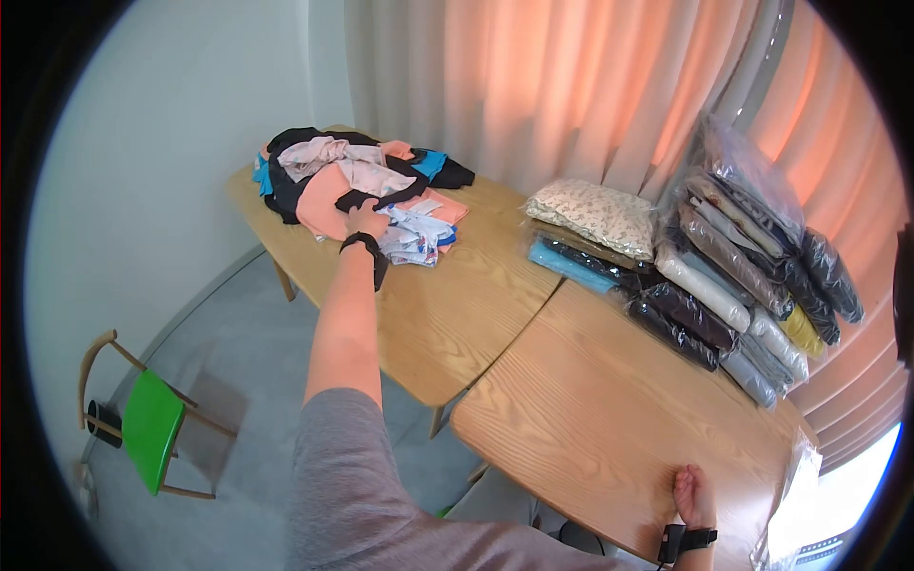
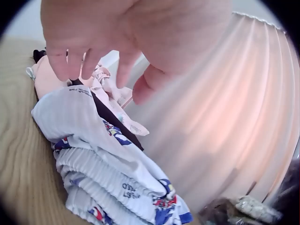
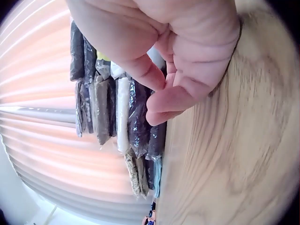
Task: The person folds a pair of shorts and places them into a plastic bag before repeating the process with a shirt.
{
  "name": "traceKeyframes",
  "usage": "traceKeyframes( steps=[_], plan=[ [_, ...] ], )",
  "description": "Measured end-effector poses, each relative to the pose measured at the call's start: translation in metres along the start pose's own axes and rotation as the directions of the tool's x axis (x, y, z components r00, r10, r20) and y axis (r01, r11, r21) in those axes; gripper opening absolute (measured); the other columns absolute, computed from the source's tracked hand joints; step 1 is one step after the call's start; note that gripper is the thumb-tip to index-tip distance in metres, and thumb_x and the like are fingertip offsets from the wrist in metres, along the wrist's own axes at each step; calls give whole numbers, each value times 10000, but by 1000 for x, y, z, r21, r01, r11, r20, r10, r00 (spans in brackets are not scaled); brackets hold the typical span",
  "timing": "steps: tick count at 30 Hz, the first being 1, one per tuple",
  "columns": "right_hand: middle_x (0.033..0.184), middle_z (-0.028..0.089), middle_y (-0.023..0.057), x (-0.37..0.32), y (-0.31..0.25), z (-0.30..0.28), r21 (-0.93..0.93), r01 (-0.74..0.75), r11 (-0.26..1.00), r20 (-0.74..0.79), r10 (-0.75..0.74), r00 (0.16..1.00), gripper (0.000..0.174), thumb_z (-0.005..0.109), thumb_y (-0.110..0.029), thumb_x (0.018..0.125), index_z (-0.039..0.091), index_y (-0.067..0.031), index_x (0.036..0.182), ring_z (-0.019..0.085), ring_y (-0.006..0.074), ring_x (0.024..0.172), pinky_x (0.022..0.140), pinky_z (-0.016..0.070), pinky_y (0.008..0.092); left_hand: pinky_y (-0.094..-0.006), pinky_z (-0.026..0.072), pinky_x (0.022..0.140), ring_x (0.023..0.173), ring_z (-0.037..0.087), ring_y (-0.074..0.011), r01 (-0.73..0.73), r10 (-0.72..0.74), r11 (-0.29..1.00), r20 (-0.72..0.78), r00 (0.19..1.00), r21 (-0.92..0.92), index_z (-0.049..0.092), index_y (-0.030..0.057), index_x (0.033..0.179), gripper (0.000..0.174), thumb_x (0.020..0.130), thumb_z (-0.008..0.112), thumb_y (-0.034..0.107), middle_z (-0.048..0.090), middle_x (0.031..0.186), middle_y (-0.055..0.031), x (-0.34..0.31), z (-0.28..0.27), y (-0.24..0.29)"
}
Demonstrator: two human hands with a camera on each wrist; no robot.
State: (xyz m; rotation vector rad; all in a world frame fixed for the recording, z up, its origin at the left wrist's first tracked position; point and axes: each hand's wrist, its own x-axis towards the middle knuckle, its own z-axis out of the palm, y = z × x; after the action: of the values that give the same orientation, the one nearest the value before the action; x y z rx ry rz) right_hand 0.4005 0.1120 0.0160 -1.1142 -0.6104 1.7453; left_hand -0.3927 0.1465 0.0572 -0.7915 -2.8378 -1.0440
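Note:
My left hand (image 1: 367, 221) reaches out to a heap of loose clothes on the far left of the table. Its fingers (image 2: 75, 63) point down, spread slightly apart, over a black garment (image 1: 388, 195) and peach cloth (image 1: 322, 204). Beside it lie white garments with blue and red print (image 1: 409, 236); the left wrist view shows a gathered elastic waistband (image 2: 93, 166) among them. A pale pink patterned garment (image 1: 328, 155) tops the heap. My right hand (image 1: 694, 497) rests on the near right of the wooden table, fingers loosely curled, holding nothing.
Clothes packed in clear plastic (image 1: 705, 276) are stacked along the curtain side, with a floral bundle (image 1: 590, 211) at their left. A seam divides the two wooden tabletops (image 1: 562, 381). Clear plastic (image 1: 795, 485) lies at the right edge. A green chair (image 1: 152, 428) stands lower left.

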Motion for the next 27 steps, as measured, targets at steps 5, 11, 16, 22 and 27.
traceKeyframes(
  steps=[5,11,16,22,27],
  plan=[
    [700,633,102,-3,-1,6,6,-8,1000,17,8,1000,179,493,-136,931,583,-34,815,592,170,577,525,500,240,-474,323,1055,1343,269,-321,-200,192,967,68,979,159,529,294,1270,467,807,590,323,306,1450,-103,14,9,30],
    [694,632,114,-6,-4,11,-8,-36,999,-17,36,999,198,488,-145,934,582,-28,806,574,173,547,520,494,242,-471,252,1085,1360,212,-398,-129,0,893,287,958,431,488,352,1312,543,794,601,473,274,1481,-143,40,38,25],
    [714,637,116,-4,-5,7,-11,-65,998,8,65,998,191,481,-152,938,584,-28,835,581,173,557,533,497,246,-477,314,1043,1306,321,-436,-53,-70,875,233,970,480,264,389,1423,793,746,634,571,223,1477,-238,14,33,21],
    [771,650,95,-3,-5,6,-7,-60,998,83,61,995,182,464,-146,952,587,-37,875,628,174,660,561,511,245,-445,410,974,1231,441,-380,-172,-24,806,321,947,566,397,120,1357,670,806,605,439,357,1409,-205,5,46,11],
    [778,637,74,2,1,-3,-1,-40,999,62,40,997,198,461,-174,966,586,-43,885,620,169,692,566,502,245,-434,427,942,1117,549,-361,-474,254,808,518,817,351,595,37,1172,426,909,384,297,555,1229,-210,-32,88,-1]
  ],
)
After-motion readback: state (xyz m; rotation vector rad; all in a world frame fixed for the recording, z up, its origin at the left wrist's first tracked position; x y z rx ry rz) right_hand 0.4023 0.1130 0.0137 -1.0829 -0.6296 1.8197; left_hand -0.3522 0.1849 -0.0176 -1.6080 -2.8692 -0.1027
